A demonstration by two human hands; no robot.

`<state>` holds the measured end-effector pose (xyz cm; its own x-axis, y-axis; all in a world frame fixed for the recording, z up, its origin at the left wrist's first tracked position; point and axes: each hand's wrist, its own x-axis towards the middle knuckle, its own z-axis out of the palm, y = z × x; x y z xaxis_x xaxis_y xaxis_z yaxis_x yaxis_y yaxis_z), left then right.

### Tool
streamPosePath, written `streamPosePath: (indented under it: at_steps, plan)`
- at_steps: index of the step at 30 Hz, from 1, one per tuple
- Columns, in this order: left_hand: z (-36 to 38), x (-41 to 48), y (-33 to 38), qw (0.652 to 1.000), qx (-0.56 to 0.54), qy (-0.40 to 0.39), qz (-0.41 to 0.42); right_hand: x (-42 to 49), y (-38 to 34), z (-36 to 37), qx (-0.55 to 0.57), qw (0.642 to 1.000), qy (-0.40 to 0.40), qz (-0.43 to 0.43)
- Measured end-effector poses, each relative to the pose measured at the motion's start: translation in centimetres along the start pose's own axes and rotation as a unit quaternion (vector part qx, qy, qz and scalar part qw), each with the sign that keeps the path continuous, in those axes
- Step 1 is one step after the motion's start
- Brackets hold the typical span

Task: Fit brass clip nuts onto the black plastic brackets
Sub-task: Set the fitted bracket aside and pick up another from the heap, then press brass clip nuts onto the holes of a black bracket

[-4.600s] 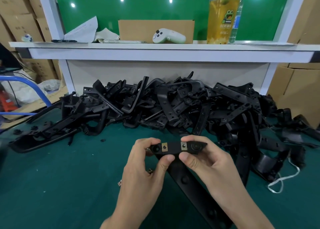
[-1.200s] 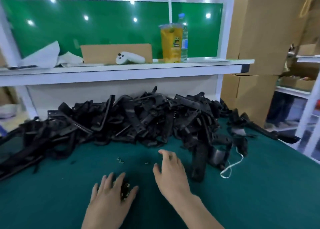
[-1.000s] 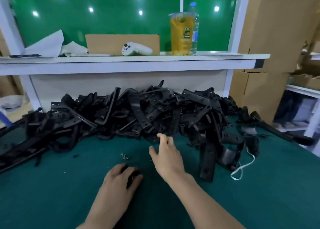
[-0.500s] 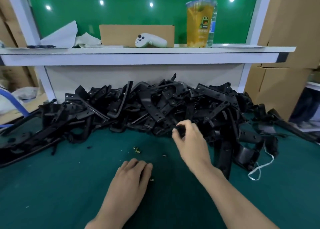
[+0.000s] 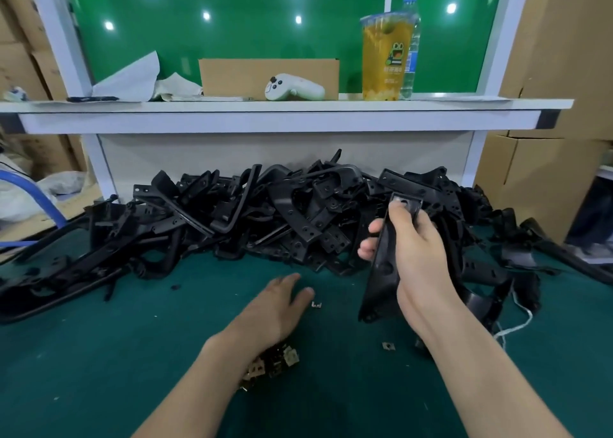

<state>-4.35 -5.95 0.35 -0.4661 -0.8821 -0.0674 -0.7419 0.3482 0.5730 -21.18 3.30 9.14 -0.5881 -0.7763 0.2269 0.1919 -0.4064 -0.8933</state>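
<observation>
Right hand point(image 5: 418, 252) around black bracket point(image 5: 381, 273)

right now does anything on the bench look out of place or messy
Nothing looks spilled or broken. A brass clip nut beside the left hand and another by the right arm lie apart from the heap under the left wrist. A white cord trails from under the brackets at the pile's right end.
</observation>
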Motion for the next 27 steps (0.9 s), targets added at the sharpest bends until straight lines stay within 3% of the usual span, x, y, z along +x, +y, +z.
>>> streamPosePath:
  at_steps: [3,6,14,18,22,27]
  plan:
    - [1.9,-0.6,2.5,0.991,0.086,-0.048,0.088,-0.5,0.7,-0.2,0.092,0.992,0.021,0.085]
    - [2.9,-2.1,4.0,0.975,0.166,-0.041,0.144,-0.6,1.0,-0.5,0.207,0.967,0.027,0.148]
    - [2.2,-4.6,3.5,0.964,0.155,-0.040,0.211,0.7,-0.4,-2.0,0.396,0.906,0.049,0.143]
    - [4.7,-3.8,6.2,0.935,0.166,-0.071,0.306,0.9,-0.4,-2.1,0.415,0.895,0.080,0.144]
    - [4.6,-3.3,6.0,0.911,0.217,-0.021,0.350,0.8,0.2,-1.8,0.414,0.890,0.082,0.172]
    - [2.0,-4.3,1.4,0.904,0.278,0.042,0.322,0.4,1.5,-1.5,0.406,0.892,0.076,0.185]
